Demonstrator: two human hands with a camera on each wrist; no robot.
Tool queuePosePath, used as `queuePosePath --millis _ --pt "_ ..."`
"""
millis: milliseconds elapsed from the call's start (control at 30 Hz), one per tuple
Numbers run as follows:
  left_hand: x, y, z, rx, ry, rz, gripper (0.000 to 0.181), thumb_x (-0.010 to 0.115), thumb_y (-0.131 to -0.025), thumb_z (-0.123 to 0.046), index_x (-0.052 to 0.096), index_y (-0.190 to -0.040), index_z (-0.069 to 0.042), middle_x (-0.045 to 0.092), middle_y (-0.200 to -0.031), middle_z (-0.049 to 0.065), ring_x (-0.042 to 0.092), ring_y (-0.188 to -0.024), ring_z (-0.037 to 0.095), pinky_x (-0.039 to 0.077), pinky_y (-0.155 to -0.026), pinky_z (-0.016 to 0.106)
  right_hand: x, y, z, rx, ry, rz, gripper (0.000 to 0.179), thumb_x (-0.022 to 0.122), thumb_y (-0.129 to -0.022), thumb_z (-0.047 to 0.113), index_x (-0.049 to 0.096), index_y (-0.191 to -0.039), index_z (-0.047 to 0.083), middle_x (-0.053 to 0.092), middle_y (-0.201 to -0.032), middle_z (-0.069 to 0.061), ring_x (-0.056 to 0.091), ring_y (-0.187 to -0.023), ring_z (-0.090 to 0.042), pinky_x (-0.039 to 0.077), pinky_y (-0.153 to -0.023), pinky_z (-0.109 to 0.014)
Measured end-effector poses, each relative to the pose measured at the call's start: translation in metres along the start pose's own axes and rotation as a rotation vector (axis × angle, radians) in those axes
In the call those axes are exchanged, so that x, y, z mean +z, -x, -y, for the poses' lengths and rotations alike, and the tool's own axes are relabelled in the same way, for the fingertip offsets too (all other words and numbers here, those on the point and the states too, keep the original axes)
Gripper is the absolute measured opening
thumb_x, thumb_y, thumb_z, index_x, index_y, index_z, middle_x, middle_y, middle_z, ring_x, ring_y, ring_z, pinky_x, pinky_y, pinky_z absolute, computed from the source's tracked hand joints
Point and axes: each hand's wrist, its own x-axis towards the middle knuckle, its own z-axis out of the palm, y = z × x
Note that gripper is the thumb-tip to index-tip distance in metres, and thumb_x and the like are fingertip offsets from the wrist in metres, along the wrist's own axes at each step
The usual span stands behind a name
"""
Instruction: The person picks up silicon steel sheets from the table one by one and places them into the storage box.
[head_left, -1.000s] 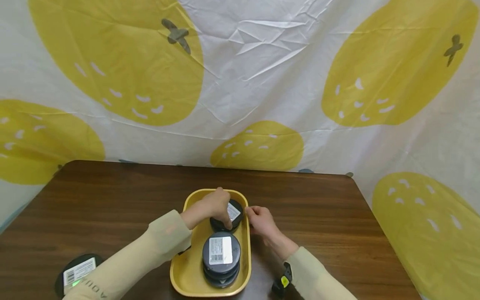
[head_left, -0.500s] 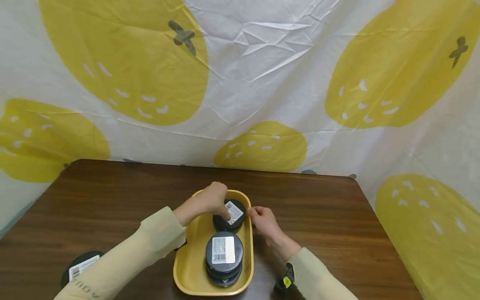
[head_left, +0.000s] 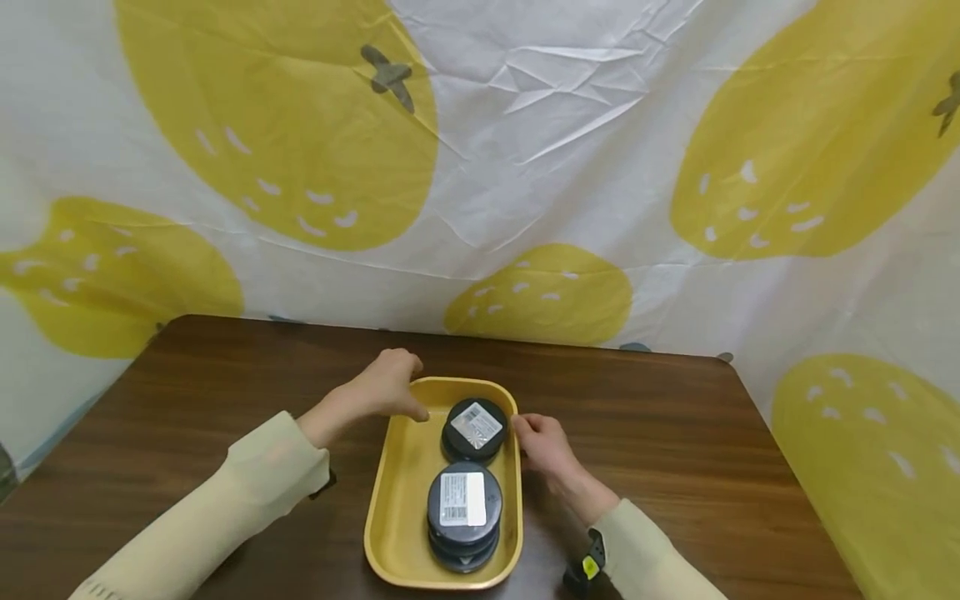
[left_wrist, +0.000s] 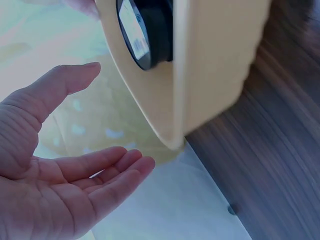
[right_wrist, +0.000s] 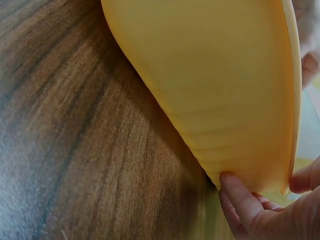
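Note:
A yellow tray [head_left: 378, 517] holds two stacks of flat, round black containers with white labels. The nearer stack [head_left: 463, 507] is taller; the farther stack [head_left: 474, 429] sits by the back right corner. My left hand [head_left: 382, 385] is over the tray's back left rim with nothing in it. In the left wrist view its thumb and fingers [left_wrist: 107, 172] are spread apart, clear of the black container [left_wrist: 145, 30]. My right hand [head_left: 549, 446] holds the tray's right edge. The right wrist view shows the thumb at the rim and the fingers [right_wrist: 242, 197] against the outer wall.
The tray stands on a dark brown wooden table [head_left: 652, 433]. Behind the table hangs a white cloth [head_left: 570, 167] with large yellow fruit prints. A black band with a yellow mark [head_left: 591, 568] is on the right wrist.
My left hand has let go of the farther stack and moved left, its fingers spreading. My right hand keeps its hold on the tray. The black container on the table at left is out of sight.

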Motion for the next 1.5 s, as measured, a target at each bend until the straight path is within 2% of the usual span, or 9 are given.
queuePosePath --millis 200,467,700,967,1233,1500 --pt "-0.005 0.011 0.014 0.009 -0.01 -0.033 0.062 0.083 -0.061 -0.018 0.059 -0.107 0.016 0.06 -0.104 0.027 0.053 -0.101 0.043 0.046 -0.088 0.047 0.001 0.003 0.001 -0.014 -0.006 0.005 0.035 0.044 -0.097 0.012 0.054 -0.109 -0.019 0.059 -0.082 -0.016 0.058 -0.065 -0.018 0.055 -0.058 -0.035" --pt "-0.012 0.022 0.024 -0.036 -0.018 -0.039 0.063 0.083 -0.063 -0.02 0.059 -0.108 0.015 0.058 -0.107 0.027 0.05 -0.107 0.045 0.042 -0.093 0.048 0.002 0.002 0.0 -0.01 0.003 0.002 0.035 0.044 -0.097 0.013 0.054 -0.109 -0.018 0.06 -0.084 -0.017 0.059 -0.066 -0.019 0.055 -0.06 -0.037" --pt "-0.017 0.033 0.035 -0.073 0.011 -0.031 0.067 0.085 -0.063 -0.02 0.056 -0.112 0.016 0.056 -0.111 0.028 0.047 -0.11 0.046 0.041 -0.094 0.05 0.002 0.002 0.0 -0.008 0.0 0.001 0.035 0.045 -0.096 0.013 0.055 -0.109 -0.018 0.06 -0.084 -0.018 0.059 -0.066 -0.019 0.055 -0.06 -0.036" --pt "-0.024 0.05 0.051 -0.096 0.032 -0.034 0.067 0.085 -0.064 -0.02 0.056 -0.112 0.017 0.058 -0.108 0.028 0.052 -0.105 0.044 0.045 -0.088 0.049 0.003 0.001 0.0 -0.001 0.016 -0.003 0.034 0.045 -0.096 0.012 0.055 -0.109 -0.017 0.06 -0.085 -0.019 0.06 -0.067 -0.02 0.055 -0.06 -0.036" --pt "-0.03 0.068 0.065 -0.11 0.014 -0.046 0.065 0.084 -0.063 -0.021 0.057 -0.109 0.017 0.059 -0.103 0.026 0.055 -0.1 0.042 0.047 -0.085 0.048 0.002 0.0 -0.001 0.0 0.021 -0.007 0.034 0.045 -0.096 0.012 0.055 -0.108 -0.018 0.06 -0.085 -0.017 0.061 -0.069 -0.02 0.056 -0.063 -0.039" --pt "-0.033 0.091 0.079 -0.128 0.001 -0.067 0.067 0.085 -0.061 -0.022 0.057 -0.107 0.017 0.06 -0.099 0.026 0.056 -0.095 0.042 0.048 -0.082 0.049 0.002 0.001 0.001 0.002 0.016 -0.001 0.036 0.045 -0.097 0.014 0.054 -0.109 -0.018 0.06 -0.087 -0.018 0.06 -0.069 -0.02 0.056 -0.064 -0.04"
